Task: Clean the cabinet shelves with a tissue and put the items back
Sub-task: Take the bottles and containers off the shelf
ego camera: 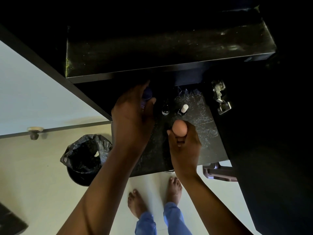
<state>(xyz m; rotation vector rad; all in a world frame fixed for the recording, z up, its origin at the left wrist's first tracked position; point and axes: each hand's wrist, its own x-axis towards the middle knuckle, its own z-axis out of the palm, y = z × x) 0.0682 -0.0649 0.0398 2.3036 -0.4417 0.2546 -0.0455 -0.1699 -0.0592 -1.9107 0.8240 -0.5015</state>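
our left hand [132, 119] is closed around a dark blue bottle [147, 94] at the left end of the lower shelf [203, 119], under the upper shelf [160, 53]. our right hand [183, 145] grips a pink egg-shaped sponge [179, 128] with the fingertips, in front of two small bottles [174, 110] that stand on the lower shelf. we think the sponge is soft and light, so a loose pinch is enough; the blue bottle looks smooth and may slip. right of the small bottles the lower shelf is free, but the hinge [220, 97] is near.
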